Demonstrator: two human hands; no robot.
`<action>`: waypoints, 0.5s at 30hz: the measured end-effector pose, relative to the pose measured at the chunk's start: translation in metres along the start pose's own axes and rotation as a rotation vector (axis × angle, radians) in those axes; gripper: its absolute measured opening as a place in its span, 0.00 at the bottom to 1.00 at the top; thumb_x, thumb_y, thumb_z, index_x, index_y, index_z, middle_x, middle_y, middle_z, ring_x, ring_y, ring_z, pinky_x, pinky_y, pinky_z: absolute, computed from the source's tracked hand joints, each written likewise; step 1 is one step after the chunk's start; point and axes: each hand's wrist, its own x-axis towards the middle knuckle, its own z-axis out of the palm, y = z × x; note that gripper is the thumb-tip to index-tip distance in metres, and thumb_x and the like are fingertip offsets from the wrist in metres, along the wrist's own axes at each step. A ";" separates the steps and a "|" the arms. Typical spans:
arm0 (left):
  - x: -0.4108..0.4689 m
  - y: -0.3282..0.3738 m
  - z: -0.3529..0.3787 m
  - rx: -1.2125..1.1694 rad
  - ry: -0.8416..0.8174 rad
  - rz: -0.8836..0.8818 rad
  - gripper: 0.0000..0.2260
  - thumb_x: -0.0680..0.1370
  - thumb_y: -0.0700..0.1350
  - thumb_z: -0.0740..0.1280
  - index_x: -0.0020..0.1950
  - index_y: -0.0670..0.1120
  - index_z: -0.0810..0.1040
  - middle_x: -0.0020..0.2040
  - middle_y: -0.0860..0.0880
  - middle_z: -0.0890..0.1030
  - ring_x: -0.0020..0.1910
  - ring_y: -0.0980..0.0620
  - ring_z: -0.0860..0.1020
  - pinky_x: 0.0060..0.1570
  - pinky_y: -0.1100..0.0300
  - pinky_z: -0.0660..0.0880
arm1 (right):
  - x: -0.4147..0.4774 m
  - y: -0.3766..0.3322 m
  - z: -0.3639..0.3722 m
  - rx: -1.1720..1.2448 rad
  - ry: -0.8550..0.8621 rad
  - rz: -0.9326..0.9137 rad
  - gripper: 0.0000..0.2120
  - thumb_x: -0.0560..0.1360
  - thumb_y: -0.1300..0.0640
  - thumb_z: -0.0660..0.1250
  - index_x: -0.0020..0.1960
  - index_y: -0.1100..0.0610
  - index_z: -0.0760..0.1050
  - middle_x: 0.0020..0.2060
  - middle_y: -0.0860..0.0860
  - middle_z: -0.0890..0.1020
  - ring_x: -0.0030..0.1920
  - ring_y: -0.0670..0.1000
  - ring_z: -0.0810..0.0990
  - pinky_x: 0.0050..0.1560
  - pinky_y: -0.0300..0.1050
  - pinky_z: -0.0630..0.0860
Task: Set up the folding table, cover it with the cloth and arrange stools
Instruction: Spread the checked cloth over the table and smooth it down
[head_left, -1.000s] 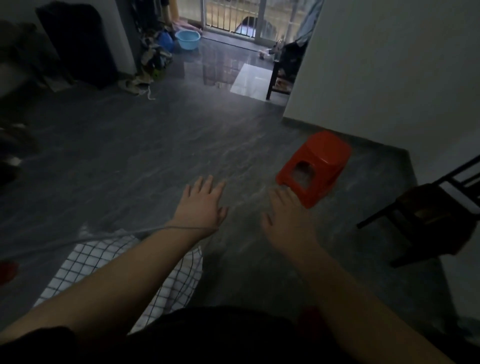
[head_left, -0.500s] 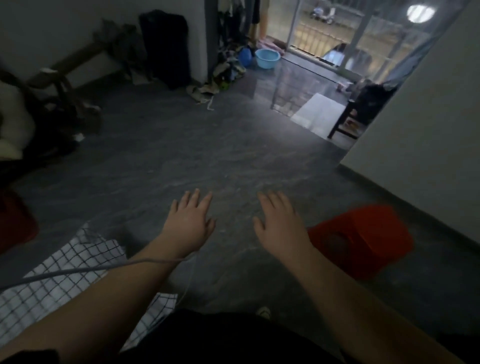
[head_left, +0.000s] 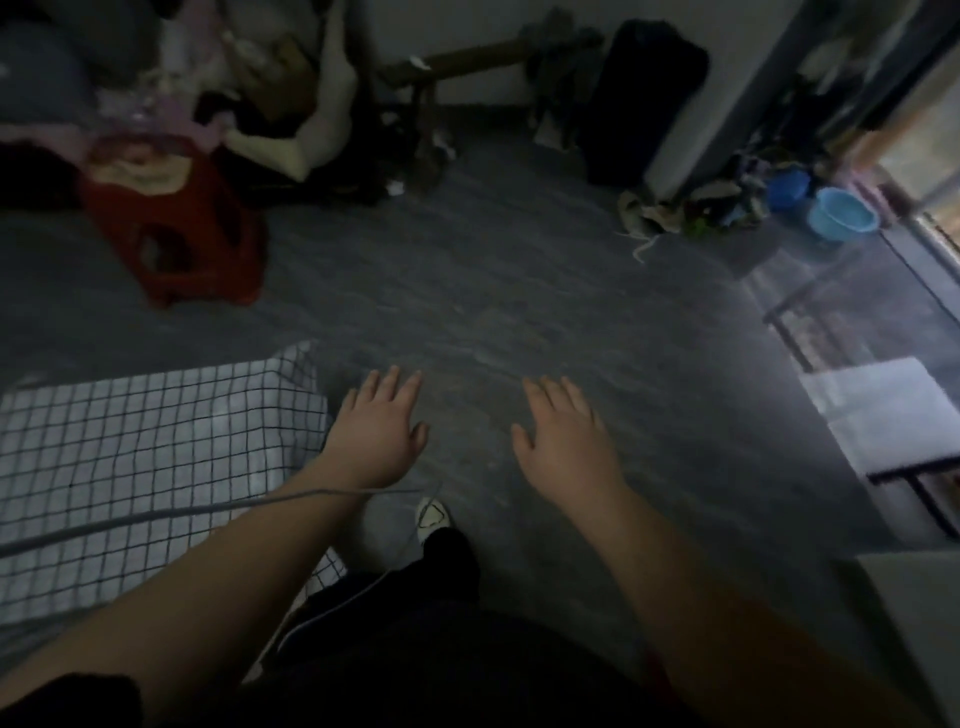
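Note:
A table covered with a white black-checked cloth (head_left: 150, 447) fills the lower left. Its near corner hangs just left of my left hand (head_left: 379, 431), which is held out flat, fingers apart, holding nothing. My right hand (head_left: 566, 441) hovers beside it over the bare dark floor, also flat and empty. A red plastic stool (head_left: 176, 234) stands upright on the floor at the upper left, well beyond both hands, with some pale thing on its seat.
A heap of clothes and bags (head_left: 249, 104) lies behind the stool. A dark suitcase (head_left: 639, 98) leans on the back wall. Blue basins (head_left: 844, 215) sit by the balcony door at right. A grey cable (head_left: 208, 512) crosses my left forearm.
My view has swung left. The red stool by the right wall has left the view, and a second red stool and more of the cloth-covered table have come in. Both hands stay flat and empty.

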 end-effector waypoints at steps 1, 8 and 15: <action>0.011 -0.006 0.001 -0.008 0.002 -0.032 0.32 0.81 0.59 0.57 0.81 0.51 0.51 0.81 0.44 0.54 0.79 0.42 0.53 0.75 0.44 0.56 | 0.020 -0.005 0.000 0.002 0.003 -0.035 0.30 0.80 0.46 0.58 0.79 0.53 0.59 0.77 0.53 0.64 0.79 0.56 0.56 0.76 0.55 0.57; 0.088 -0.061 -0.021 -0.102 -0.023 -0.254 0.31 0.82 0.60 0.54 0.81 0.51 0.48 0.82 0.45 0.51 0.80 0.43 0.51 0.76 0.45 0.51 | 0.158 -0.061 -0.004 -0.057 -0.144 -0.351 0.30 0.81 0.45 0.56 0.80 0.51 0.54 0.79 0.51 0.60 0.80 0.53 0.52 0.78 0.54 0.55; 0.086 -0.114 -0.040 -0.195 0.039 -0.544 0.30 0.81 0.56 0.57 0.81 0.55 0.49 0.81 0.44 0.53 0.79 0.41 0.53 0.76 0.43 0.54 | 0.252 -0.127 0.007 -0.103 -0.256 -0.652 0.30 0.81 0.46 0.58 0.80 0.51 0.55 0.79 0.51 0.60 0.80 0.53 0.52 0.78 0.53 0.52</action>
